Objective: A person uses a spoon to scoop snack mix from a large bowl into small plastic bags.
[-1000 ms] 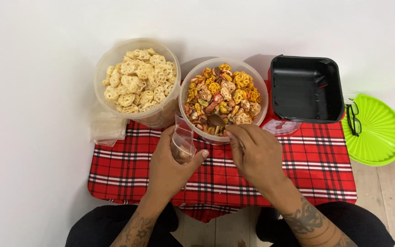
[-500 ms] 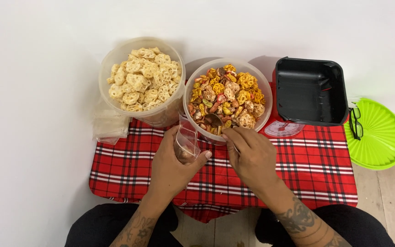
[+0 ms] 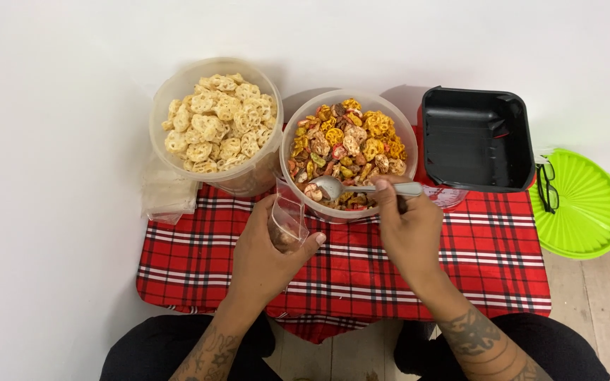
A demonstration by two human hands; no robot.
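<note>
My right hand grips a metal spoon whose bowl lies at the near edge of a clear tub of mixed coloured snacks, with a piece or two on it. My left hand holds a small clear plastic bag open, tilted up beside the tub's near left rim. Both hands are over a red plaid cloth.
A second clear tub of pale wheel-shaped crackers stands at the left. A black square tray sits at the right, a green round lid with black glasses beyond it. Folded clear bags lie at the cloth's left corner.
My right hand has turned the spoon sideways, so that its bowl now shows at the tub's near edge. My left hand still holds the bag by the rim.
</note>
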